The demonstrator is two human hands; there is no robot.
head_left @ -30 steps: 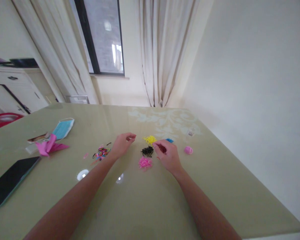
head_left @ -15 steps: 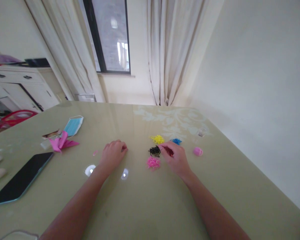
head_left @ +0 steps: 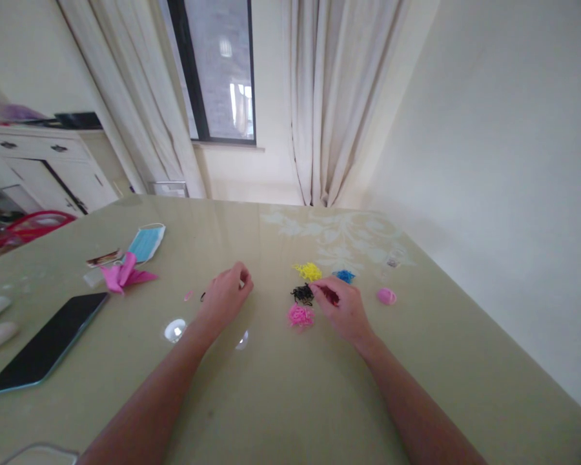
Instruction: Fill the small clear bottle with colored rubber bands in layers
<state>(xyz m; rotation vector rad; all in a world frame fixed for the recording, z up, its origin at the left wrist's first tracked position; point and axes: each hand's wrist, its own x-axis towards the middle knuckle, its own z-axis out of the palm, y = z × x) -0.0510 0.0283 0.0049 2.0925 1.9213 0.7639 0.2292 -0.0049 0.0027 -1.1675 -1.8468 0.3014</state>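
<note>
Leaning your right hand (head_left: 341,307) over the table (head_left: 281,400), you press its thumb and fingertips together at the right side of the black pile (head_left: 303,294); whether a small piece is pinched there cannot be told. Your left hand (head_left: 225,296) is well apart from it, fingers curled in toward the thumb, and you cannot see from this view whether they hold anything. The black pile lies between the yellow pile (head_left: 309,271), which is toward the table's far edge, and the pink pile (head_left: 301,316), which is closer to you. The blue pile (head_left: 344,276) sits just beyond your right hand, to the right of the yellow one. Farther right, toward the table's right edge, you have a pink lump (head_left: 386,296) and, beyond it, a small clear piece (head_left: 395,258). Just left of your left hand lie a black band (head_left: 203,297), partly hidden by the hand, and a pink band (head_left: 188,295). Toward the table's left side, you have a blue mask (head_left: 146,244) near the far edge, a pink folded bird (head_left: 124,274) on the nearer side of it, and a dark phone (head_left: 48,342) lying flat, closer to you than the bird.
</note>
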